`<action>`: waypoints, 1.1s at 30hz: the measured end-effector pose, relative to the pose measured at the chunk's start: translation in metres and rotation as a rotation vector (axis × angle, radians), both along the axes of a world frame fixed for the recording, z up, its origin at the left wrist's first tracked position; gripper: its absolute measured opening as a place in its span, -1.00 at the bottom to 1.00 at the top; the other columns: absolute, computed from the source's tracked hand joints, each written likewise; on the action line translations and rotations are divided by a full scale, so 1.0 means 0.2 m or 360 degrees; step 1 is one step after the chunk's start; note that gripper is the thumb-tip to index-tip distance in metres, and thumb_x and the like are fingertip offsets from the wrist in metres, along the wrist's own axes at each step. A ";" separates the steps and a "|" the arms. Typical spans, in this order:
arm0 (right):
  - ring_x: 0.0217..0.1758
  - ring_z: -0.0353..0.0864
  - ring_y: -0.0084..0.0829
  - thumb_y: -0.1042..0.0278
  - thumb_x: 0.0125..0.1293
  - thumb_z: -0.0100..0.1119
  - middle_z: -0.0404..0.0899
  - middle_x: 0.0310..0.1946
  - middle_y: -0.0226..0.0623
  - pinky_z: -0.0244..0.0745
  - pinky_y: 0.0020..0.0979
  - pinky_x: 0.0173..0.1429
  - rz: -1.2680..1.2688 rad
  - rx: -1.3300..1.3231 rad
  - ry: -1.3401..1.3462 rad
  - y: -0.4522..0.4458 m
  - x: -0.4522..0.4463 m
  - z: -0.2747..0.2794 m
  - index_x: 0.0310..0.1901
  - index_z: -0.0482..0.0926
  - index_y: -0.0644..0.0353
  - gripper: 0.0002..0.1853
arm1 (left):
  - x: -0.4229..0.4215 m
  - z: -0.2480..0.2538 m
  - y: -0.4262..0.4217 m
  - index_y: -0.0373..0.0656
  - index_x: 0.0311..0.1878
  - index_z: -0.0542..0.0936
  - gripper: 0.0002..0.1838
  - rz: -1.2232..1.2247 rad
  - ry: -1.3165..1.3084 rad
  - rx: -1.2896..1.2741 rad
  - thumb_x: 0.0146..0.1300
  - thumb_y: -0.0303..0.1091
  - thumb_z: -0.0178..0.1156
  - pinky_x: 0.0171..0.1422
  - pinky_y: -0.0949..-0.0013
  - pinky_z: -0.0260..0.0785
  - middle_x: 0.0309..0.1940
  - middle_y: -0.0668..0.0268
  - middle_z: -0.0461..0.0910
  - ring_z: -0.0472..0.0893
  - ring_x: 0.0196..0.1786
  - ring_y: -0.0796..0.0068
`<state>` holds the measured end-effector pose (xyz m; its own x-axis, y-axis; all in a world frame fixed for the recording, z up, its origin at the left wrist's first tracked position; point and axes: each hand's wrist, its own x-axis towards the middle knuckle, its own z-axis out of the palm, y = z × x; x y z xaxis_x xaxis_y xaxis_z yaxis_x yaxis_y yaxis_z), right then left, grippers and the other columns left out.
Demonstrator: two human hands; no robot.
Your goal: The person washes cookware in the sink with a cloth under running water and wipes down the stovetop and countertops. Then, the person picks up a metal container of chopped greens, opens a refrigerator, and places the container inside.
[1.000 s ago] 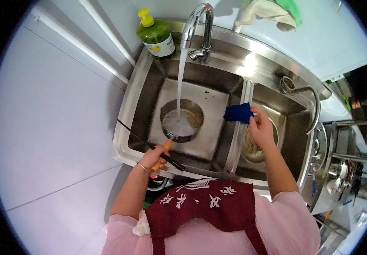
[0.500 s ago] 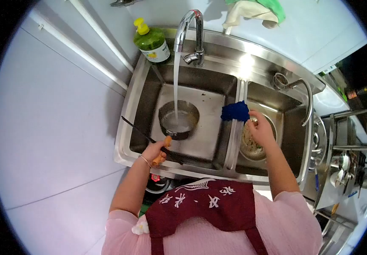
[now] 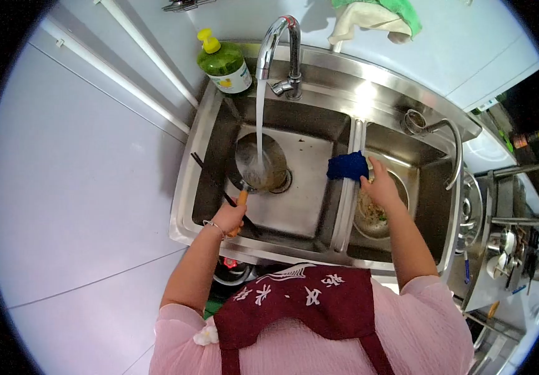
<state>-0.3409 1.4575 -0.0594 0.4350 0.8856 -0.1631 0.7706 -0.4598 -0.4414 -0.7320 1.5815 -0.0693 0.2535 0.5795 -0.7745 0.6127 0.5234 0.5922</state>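
My left hand (image 3: 229,217) is closed around the orange-brown handle (image 3: 242,197) of a small saucepan (image 3: 274,164), with dark chopsticks (image 3: 212,178) gripped alongside it. The saucepan is tilted in the left sink basin, and water from the faucet (image 3: 275,47) runs into it. At the divider, a dark blue cloth (image 3: 347,165) lies over the ridge between the basins. My right hand (image 3: 382,187) is at the cloth's right edge, thumb and fingers apart; whether the fingertips touch it is hard to tell. Below that hand, a round bowl (image 3: 369,232) with food scraps sits in the right basin.
A green soap bottle (image 3: 224,67) with a yellow pump stands at the sink's back left corner. A second curved spout (image 3: 455,147) arches over the right basin. Cloths (image 3: 375,19) hang at the back wall. Metal shelving (image 3: 513,219) with utensils is at right.
My left hand has tipped the saucepan, uncovering the drain beside it, and the chopsticks have turned steeper. My right hand's fingers have spread a little wider beside the blue cloth.
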 end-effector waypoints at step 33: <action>-0.14 0.58 -0.08 0.14 0.03 0.18 0.57 -0.26 0.07 0.47 -0.19 -0.07 -0.0063 0.0144 0.0186 0.21 -0.07 0.16 -0.03 0.46 0.25 -0.52 | -0.09 0.19 -0.20 -0.24 -0.13 0.40 -0.74 0.0416 -0.0405 0.0076 0.19 -0.28 -0.02 -0.59 0.46 0.24 -0.50 0.35 0.42 0.35 -0.66 0.60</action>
